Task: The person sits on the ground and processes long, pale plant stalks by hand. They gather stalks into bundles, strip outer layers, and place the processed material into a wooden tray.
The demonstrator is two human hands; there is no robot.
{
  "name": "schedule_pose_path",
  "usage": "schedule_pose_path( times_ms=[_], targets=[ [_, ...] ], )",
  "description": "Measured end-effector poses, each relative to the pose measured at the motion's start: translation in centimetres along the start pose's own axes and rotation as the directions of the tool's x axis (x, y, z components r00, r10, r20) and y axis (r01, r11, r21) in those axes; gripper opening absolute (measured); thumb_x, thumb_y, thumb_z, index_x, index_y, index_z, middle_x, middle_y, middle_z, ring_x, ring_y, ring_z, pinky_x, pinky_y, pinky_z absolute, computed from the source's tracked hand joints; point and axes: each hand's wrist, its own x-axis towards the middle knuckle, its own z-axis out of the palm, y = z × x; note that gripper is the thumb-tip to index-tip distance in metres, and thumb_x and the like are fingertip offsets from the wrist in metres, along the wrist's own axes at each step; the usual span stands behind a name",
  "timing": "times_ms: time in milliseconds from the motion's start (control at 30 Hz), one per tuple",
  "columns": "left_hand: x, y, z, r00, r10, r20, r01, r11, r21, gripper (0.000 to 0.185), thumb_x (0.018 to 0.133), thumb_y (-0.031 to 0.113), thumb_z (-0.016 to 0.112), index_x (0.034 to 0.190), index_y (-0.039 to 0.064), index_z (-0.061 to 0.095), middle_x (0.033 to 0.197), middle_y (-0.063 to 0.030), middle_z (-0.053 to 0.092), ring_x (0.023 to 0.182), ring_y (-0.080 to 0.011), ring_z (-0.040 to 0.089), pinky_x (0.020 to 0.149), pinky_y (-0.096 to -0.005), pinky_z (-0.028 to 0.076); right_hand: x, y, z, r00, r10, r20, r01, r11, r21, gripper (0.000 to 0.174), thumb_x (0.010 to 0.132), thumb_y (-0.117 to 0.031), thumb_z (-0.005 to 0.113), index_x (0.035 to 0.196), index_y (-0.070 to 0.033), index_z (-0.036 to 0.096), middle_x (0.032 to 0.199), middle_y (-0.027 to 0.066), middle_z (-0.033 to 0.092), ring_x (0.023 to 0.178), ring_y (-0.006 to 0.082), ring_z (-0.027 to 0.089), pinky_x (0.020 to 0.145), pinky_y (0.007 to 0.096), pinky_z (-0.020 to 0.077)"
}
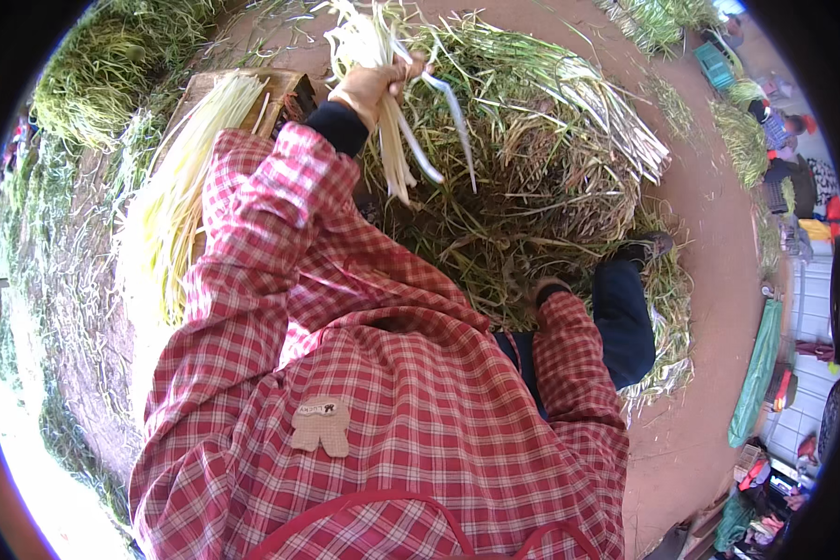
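My left hand (pixel 372 85) is raised at the top middle, its fingers closed around a bunch of pale peeled stalks (pixel 394 143). Whitish ends hang below the fist, and a bent white strip dangles beside them. My right hand (pixel 553 287) is low on the right, near the edge of a heap of leafy stalks (pixel 525 147); its fingers are mostly hidden by the sleeve. Left of my raised arm, a long pile of pale yellow stalks (pixel 175 189) lies across a wooden surface (pixel 269 87).
Green leafy heaps (pixel 119 70) cover the upper left. Leaf scraps litter the left ground (pixel 84 280). On the right are a teal crate (pixel 715 66), a seated person (pixel 780 129) and a green tarp (pixel 756 374). My dark shoe (pixel 647 246) rests beside the heap.
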Motion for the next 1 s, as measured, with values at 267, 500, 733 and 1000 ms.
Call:
schedule_pose_path(
  times_ms=[267,500,733,1000],
  targets=[
    [-3.4,-8.3,2.1,0.958,-0.285,-0.024,0.286,0.952,0.108,0.013,0.090,0.004,0.057,0.099,0.000,0.065,0.095,-0.0081,0.070,0.054,-0.0054,0.051,0.045,-0.0159,0.039,2.1,-10.9,0.9,0.784,-0.286,-0.552,0.401,0.911,0.096,0.057,0.086,-0.033,0.059,0.137,-0.011,0.043,0.134,0.0152,0.050,0.120,0.0302,0.051,0.101,0.0346,0.0384],
    [-5.0,-12.3,2.4,0.875,-0.483,0.038,0.479,0.874,0.081,0.020,0.089,0.015,0.064,0.103,0.002,0.067,0.089,-0.0061,0.068,0.064,-0.0102,0.057,0.051,-0.0249,0.046,4.4,-17.5,3.0,0.778,-0.134,-0.613,0.288,0.944,0.159,0.021,0.088,-0.028,0.057,0.099,-0.013,0.066,0.082,0.0188,0.065,0.078,0.0376,0.062,0.069,0.0448,0.0501],
    [-2.9,-9.1,2.6,0.962,-0.268,-0.054,0.243,0.929,-0.280,0.018,0.092,0.013,0.057,0.105,0.001,0.061,0.079,-0.0037,0.065,0.061,-0.0109,0.056,0.056,-0.0252,0.047,5.8,-10.4,-0.2,0.934,-0.062,-0.351,-0.061,0.943,-0.328,0.029,0.088,-0.039,0.055,0.098,-0.015,0.068,0.091,0.0181,0.066,0.081,0.0331,0.065,0.067,0.0466,0.0515],
    [-1.0,-6.0,0.1,0.975,-0.222,0.011,0.185,0.785,-0.591,0.025,0.097,0.018,0.042,0.109,0.007,0.061,0.064,0.0036,0.049,0.050,-0.0080,0.037,0.057,-0.0264,0.042,10.4,7.2,1.3,0.950,0.295,-0.101,-0.262,0.580,-0.771,0.034,0.097,-0.027,0.040,0.107,-0.011,0.068,0.116,0.0145,0.063,0.102,0.0291,0.062,0.079,0.0438,0.0520]
  ],
)
